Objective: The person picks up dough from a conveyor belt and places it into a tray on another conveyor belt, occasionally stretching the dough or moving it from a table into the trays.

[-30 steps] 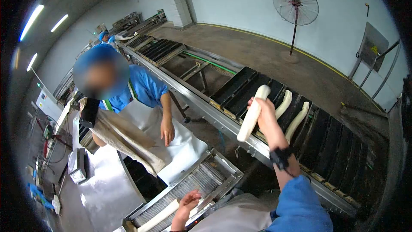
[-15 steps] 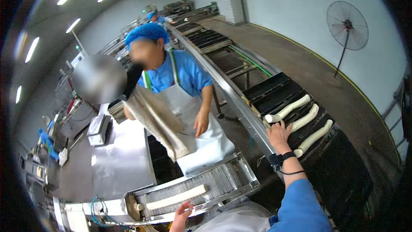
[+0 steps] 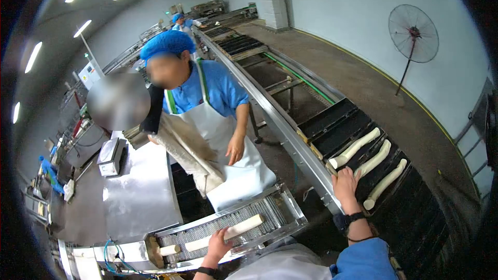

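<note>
A long white dough-like roll lies on the metal mesh belt in front of me. My left hand is closed over its middle, fingers curled on it. A shorter piece of roll shows at the belt's left end. To the right, my right hand rests at the near end of the middle roll in a black tray, its fingers stretched out. The fingers hide that end. Another roll lies to its left and a third roll to its right, each in a black trough.
A co-worker in a blue cap and white apron stands across the belt. A metal rail edges the line of black trays. A scale stands on the steel table. A fan stands by the wall.
My left hand has come forward onto the roll on the mesh belt. That roll has moved right, and more of a second piece shows behind it. My right hand has drawn back slightly.
</note>
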`<action>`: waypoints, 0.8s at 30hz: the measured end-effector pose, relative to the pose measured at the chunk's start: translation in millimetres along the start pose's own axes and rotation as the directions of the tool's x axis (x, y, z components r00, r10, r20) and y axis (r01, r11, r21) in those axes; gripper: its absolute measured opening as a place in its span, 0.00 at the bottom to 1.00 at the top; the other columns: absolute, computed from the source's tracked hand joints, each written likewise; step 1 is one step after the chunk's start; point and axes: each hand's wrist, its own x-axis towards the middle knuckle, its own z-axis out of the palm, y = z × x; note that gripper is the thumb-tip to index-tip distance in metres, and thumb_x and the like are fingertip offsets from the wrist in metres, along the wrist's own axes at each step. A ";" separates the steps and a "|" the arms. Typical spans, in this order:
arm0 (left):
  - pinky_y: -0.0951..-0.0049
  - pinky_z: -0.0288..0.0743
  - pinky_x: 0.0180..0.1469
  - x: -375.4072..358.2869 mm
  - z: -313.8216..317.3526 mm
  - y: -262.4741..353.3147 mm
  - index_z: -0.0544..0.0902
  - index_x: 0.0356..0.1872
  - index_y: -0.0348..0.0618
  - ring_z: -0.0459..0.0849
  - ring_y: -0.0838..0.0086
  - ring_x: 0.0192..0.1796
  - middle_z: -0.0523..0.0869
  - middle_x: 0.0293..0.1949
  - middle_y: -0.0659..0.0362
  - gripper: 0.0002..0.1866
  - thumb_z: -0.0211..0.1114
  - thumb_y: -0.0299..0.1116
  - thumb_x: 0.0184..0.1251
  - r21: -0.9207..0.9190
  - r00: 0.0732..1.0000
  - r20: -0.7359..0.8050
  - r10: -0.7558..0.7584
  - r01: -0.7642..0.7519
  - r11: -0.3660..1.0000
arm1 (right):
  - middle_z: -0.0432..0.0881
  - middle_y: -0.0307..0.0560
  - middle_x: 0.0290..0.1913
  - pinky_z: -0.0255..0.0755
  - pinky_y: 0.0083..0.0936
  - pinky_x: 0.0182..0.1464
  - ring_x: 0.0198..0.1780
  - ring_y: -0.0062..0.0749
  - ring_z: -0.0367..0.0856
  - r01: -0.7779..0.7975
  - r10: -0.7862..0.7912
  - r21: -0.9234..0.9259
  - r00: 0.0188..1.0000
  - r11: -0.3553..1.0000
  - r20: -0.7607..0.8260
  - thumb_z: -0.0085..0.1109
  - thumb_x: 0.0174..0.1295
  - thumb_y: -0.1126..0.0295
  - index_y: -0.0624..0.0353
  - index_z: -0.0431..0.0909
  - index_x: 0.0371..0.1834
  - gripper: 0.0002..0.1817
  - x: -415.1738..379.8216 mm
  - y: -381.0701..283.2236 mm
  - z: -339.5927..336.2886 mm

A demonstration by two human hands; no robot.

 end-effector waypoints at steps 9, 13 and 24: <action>0.52 0.77 0.48 8.9 21.9 -52.3 0.80 0.53 0.45 0.83 0.51 0.46 0.84 0.43 0.48 0.30 0.73 0.36 0.42 0.082 0.999 0.037 -0.018 0.015 0.997 | 0.81 0.65 0.29 0.73 0.49 0.41 0.32 0.56 0.81 -0.508 0.497 -0.045 0.814 0.860 0.301 0.45 0.70 0.50 0.74 0.81 0.31 0.31 -56.2 51.8 -81.8; 0.53 0.76 0.48 11.6 31.4 -45.5 0.81 0.54 0.47 0.82 0.51 0.46 0.83 0.45 0.49 0.31 0.73 0.35 0.40 0.093 1.000 0.019 0.019 -0.020 0.995 | 0.82 0.57 0.35 0.74 0.43 0.34 0.27 0.43 0.81 -0.769 0.722 0.094 0.629 0.633 0.289 0.52 0.69 0.54 0.60 0.47 0.77 0.39 -80.7 148.1 -7.2; 0.56 0.74 0.53 34.6 41.5 -10.6 0.81 0.52 0.45 0.80 0.52 0.48 0.83 0.43 0.51 0.29 0.74 0.38 0.42 0.015 0.993 0.083 0.083 -0.085 0.996 | 0.73 0.56 0.64 0.67 0.37 0.64 0.68 0.48 0.67 -0.451 0.458 0.241 0.888 0.860 0.026 0.49 0.51 0.91 0.56 0.70 0.66 0.35 -120.6 133.9 -34.0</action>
